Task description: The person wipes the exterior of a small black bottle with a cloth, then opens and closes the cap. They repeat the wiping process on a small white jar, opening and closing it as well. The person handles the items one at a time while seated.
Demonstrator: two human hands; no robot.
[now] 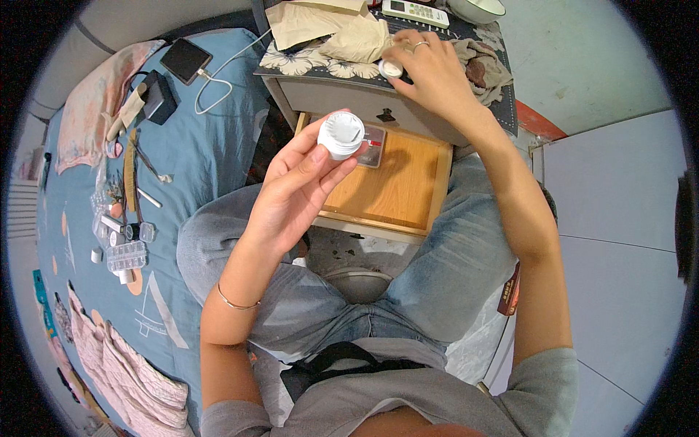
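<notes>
My left hand (pixel 300 185) holds a small white plastic jar (pixel 341 136) above the open drawer (pixel 393 191). The jar's threaded neck shows, and a crumpled silvery foil seal covers its mouth. Over the front edge of the nightstand, my right hand (pixel 437 76) has its thumb and fingertips around a white screw cap (pixel 390 69). The cap's hollow inner side faces up. Whether the fingers grip it or only rest beside it, I cannot tell.
A clear-lidded case (pixel 374 146) lies in the drawer. Brown paper (pixel 355 41), a remote control (pixel 416 13), a bowl (pixel 478 8) and a rumpled cloth (pixel 483 68) occupy the nightstand. On the bed at left are a charging phone (pixel 187 60) and a clear pill organizer (pixel 127 257).
</notes>
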